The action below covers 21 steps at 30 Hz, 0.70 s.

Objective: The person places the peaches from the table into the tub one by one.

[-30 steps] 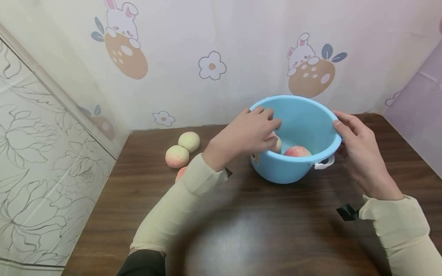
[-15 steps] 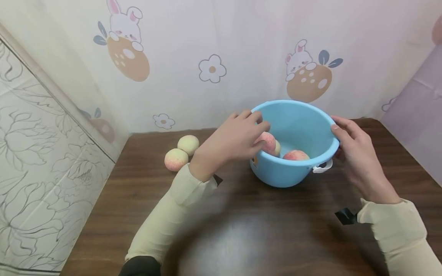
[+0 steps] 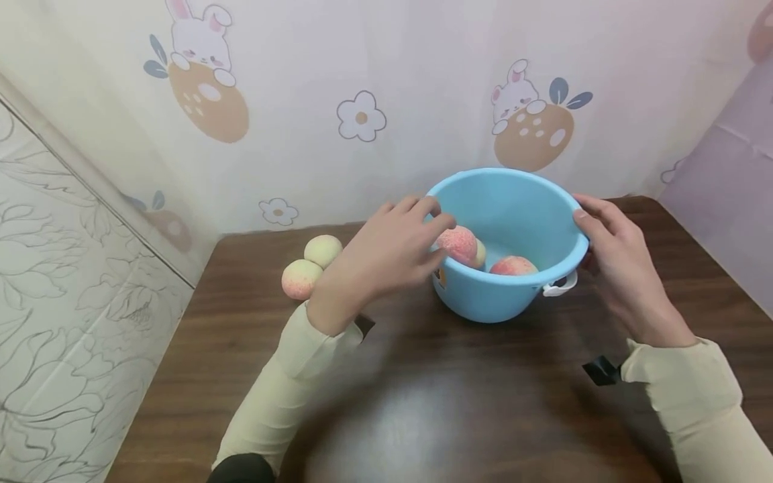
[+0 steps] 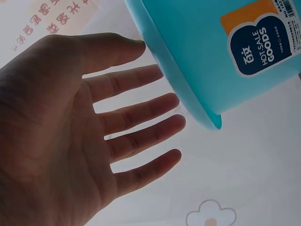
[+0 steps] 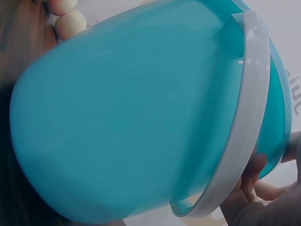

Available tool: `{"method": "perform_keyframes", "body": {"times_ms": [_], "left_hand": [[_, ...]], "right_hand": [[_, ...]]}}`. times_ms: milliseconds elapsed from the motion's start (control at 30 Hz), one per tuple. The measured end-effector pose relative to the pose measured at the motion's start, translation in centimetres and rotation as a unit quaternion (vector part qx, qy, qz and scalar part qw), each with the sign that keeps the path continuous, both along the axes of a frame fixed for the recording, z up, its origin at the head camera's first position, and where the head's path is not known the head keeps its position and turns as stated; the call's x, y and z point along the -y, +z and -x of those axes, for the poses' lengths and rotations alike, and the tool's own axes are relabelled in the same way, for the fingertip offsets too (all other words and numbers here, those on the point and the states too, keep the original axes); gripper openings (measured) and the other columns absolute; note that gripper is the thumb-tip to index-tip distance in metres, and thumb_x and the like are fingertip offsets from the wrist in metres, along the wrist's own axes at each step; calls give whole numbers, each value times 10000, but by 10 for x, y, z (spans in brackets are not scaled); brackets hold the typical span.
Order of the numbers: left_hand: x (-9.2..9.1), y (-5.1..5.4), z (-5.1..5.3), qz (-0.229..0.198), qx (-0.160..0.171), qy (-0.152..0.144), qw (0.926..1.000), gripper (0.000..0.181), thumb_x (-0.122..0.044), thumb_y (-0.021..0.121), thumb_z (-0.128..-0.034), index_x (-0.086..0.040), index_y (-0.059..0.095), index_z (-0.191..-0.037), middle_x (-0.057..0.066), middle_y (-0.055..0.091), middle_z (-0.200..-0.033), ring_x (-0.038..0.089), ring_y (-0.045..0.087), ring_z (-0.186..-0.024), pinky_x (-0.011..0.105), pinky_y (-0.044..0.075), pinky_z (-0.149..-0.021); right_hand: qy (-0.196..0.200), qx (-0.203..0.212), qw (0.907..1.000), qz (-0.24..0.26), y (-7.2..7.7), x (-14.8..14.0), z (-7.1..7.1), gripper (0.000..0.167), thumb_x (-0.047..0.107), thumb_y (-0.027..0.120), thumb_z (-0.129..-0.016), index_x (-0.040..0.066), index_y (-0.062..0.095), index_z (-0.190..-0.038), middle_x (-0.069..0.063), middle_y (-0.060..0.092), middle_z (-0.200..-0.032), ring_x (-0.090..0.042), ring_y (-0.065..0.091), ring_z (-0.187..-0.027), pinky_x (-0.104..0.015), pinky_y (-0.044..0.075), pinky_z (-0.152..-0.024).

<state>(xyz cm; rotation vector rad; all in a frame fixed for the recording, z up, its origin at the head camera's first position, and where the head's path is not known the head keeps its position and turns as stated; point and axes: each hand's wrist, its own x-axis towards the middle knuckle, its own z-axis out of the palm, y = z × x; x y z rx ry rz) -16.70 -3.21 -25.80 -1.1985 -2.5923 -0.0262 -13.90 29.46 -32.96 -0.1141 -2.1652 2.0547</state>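
Note:
A light blue bucket (image 3: 492, 298) with a white handle (image 3: 560, 284) stands toward the right of the table. Inside it lie a pink peach (image 3: 457, 243) near the left rim, a paler one (image 3: 480, 255) partly behind that, and another peach (image 3: 513, 265) at the front. My left hand (image 3: 386, 251) is just outside the left rim, its fingers loosely extended and holding nothing; in the left wrist view its fingertips come close to the rim. With my right hand (image 3: 625, 268) I grip the right rim, thumb on top and fingers outside, beside the handle in the right wrist view.
Two more peaches, one pale (image 3: 323, 250) and one blushed pink (image 3: 301, 280), sit on the brown wooden table (image 3: 410, 416) left of my left hand. A rabbit-patterned curtain (image 3: 302, 134) hangs behind the table. A floral panel (image 3: 78, 302) borders the left side.
My left hand has drawn back leftward from over the bucket, leaving the pink peach visible inside. A peach beside my left sleeve is now hidden. My right hand keeps its grip.

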Motion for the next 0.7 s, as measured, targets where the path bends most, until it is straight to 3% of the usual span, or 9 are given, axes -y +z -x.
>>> {"method": "perform_keyframes", "body": {"times_ms": [167,333,533,700], "left_hand": [[12,-1,-3,-313,-38,95,9995,339,-253,575,-996,-213,635,-1327,17,629,-1266,217,591,-1101,374,525,-888],[21,-5,-5,-600,-125,36,9981,323,-228,553,-1004,-200,630,-1317,16,629,-1200,212,580,-1033,355,522,-843],[28,-10,-8,-514,-193,52,9985,348,-244,619,-994,-182,620,-1337,21,631,-1177,225,595,-1031,366,516,-838],[35,-13,-11,-390,-43,181,9991,406,-277,667,-986,-186,604,-1376,26,629,-1204,237,613,-1088,416,524,-891]], "right_hand": [[16,-16,10000,-6,2,2,2,580,412,589,-1049,181,451,-1562,78,517,-1338,-119,590,-1089,-170,581,-735],[-14,-11,10000,34,4,3,2,580,411,594,-1047,180,454,-1560,68,529,-1328,-116,593,-1065,-171,574,-726],[-54,54,9999,67,3,4,2,577,407,597,-1047,188,453,-1562,73,534,-1325,-114,591,-1052,-176,563,-721],[-79,-4,9999,80,2,3,2,566,392,598,-1049,180,460,-1556,70,536,-1318,-110,597,-1044,-176,564,-714]]}}
